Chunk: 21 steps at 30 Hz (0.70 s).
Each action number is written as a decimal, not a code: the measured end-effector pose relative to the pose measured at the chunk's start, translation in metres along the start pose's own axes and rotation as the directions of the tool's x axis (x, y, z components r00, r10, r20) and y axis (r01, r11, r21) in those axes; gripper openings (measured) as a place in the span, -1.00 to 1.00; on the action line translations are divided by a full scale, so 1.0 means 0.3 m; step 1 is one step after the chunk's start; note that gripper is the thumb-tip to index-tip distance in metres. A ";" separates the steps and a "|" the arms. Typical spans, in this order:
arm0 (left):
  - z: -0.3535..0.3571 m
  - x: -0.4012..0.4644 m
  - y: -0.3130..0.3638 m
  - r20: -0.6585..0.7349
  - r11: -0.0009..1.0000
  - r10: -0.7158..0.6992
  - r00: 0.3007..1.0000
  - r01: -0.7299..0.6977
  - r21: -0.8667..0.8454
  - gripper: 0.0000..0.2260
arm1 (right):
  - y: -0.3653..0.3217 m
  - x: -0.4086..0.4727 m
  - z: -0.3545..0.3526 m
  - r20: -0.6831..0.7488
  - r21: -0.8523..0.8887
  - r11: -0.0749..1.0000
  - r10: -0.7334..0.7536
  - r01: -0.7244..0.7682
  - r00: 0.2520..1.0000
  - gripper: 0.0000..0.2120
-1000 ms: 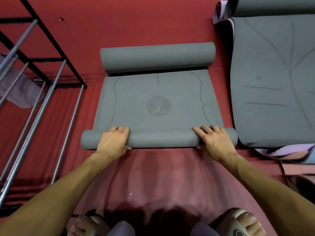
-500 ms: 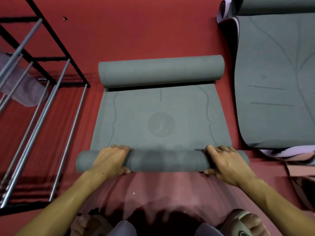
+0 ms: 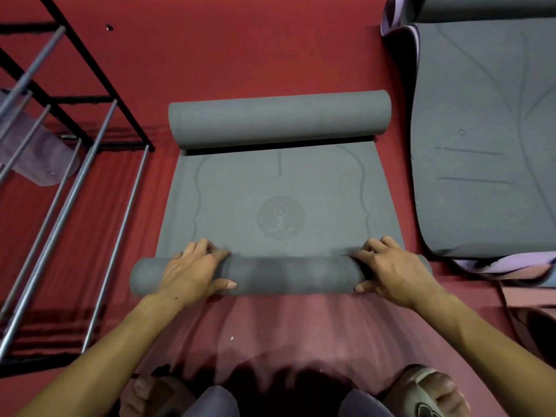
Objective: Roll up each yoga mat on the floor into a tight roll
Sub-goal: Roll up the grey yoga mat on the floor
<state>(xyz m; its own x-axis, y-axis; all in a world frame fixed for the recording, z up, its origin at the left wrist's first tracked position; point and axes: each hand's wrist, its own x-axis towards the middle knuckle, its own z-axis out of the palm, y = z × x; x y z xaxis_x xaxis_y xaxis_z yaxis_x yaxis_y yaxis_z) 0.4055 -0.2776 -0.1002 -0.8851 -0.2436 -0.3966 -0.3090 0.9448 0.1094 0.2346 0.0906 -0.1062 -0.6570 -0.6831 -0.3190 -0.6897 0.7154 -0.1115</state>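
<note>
Both hands' fingers curl round the grey mat (image 3: 279, 206) (rack (image 3: 90, 164) left, second mat (image 3: 487, 145) right).

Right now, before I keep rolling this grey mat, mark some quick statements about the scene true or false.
1. Both hands grip the near roll of the grey rubber yoga mat. True: left hand, right hand.
2. The mat's far end lies flat. False: it is curled into a far roll.
3. A round yoga-figure emblem shows on the flat part. True.
4. The metal rack stands to the right. False: it is on the left.
</note>
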 end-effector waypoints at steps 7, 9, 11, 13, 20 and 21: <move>0.007 -0.005 0.058 -0.140 0.998 -0.013 0.990 0.005 -0.056 -0.52 | -0.018 0.036 -0.025 0.016 0.033 0.997 0.066 -0.067 0.998 -0.48; -0.002 -0.008 0.058 -0.141 0.998 -0.019 0.990 0.009 -0.069 -0.54 | -0.036 0.028 -0.014 -0.027 0.037 0.998 0.042 -0.041 0.999 -0.46; -0.002 -0.011 0.067 -0.146 0.998 -0.013 0.989 0.003 -0.065 -0.56 | -0.065 0.002 0.005 -0.076 0.016 1.000 0.017 -0.016 0.997 -0.39; -0.005 -0.008 0.076 -0.150 0.998 -0.011 0.989 0.002 -0.065 -0.57 | -0.092 -0.027 0.035 -0.143 0.045 0.999 0.011 -0.005 0.990 -0.31; -0.003 -0.005 0.099 -0.235 1.000 -0.029 0.972 0.031 0.003 -0.60 | -0.087 -0.002 0.073 -0.240 0.076 0.996 0.055 -0.038 0.969 -0.44; 0.005 -0.009 0.109 -0.263 0.999 -0.026 0.964 0.036 0.030 -0.64 | -0.084 0.004 0.072 -0.232 0.079 0.996 0.051 -0.033 0.971 -0.43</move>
<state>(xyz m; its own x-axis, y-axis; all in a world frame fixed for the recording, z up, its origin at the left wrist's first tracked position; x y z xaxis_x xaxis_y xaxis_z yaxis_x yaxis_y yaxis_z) 0.3983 -0.2458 -0.0970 -0.9371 -0.3174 -0.1455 -0.3295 0.9417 0.0674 0.2577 0.0750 -0.1241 -0.7437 -0.6613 -0.0974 -0.6413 0.7470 -0.1751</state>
